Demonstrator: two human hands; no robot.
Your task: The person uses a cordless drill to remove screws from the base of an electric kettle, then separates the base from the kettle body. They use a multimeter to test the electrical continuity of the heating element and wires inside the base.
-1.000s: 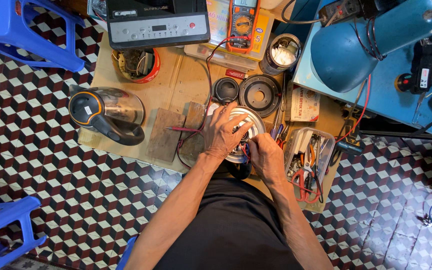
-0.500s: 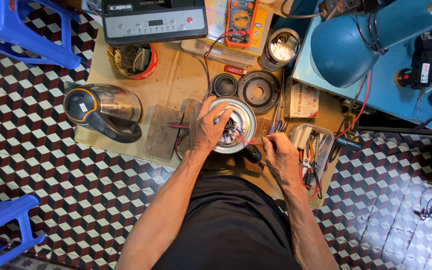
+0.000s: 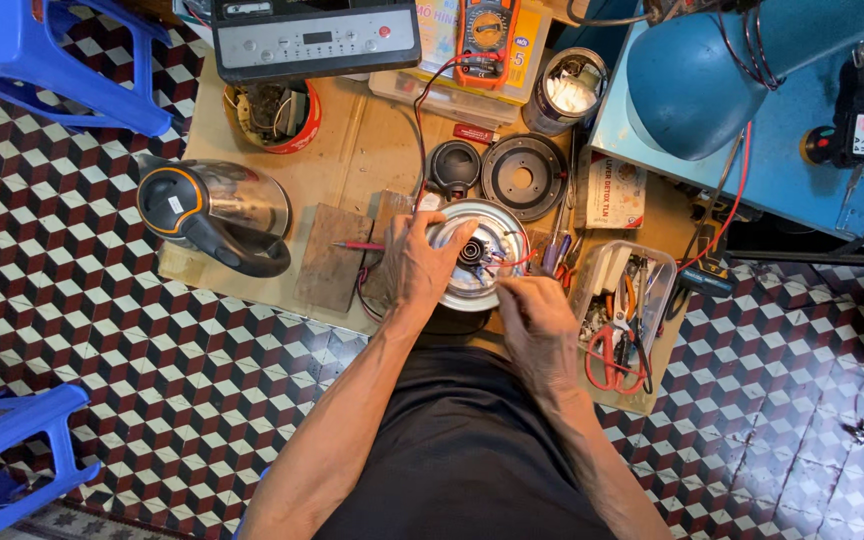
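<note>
A round metal kettle base (image 3: 487, 240) with exposed wiring and a black centre part lies upturned on a cardboard sheet (image 3: 362, 150). My left hand (image 3: 420, 262) grips its left rim, fingers curled over the edge. My right hand (image 3: 534, 318) is at its lower right edge, fingers pinched near a red wire; what it pinches is too small to tell. A red probe (image 3: 352, 245) lies just left of my left hand.
A steel electric kettle (image 3: 214, 212) lies on its side at left. Black round covers (image 3: 522, 178), a multimeter (image 3: 485, 30), an induction cooker (image 3: 314, 38), a tin (image 3: 570, 90), a clear tool tray (image 3: 624, 310), a blue fan (image 3: 697, 70) and blue stools (image 3: 62, 60) surround the work.
The kettle base is now more exposed. My right hand moved away to the right, then came back to the base's lower right edge. My left hand stays on the left rim.
</note>
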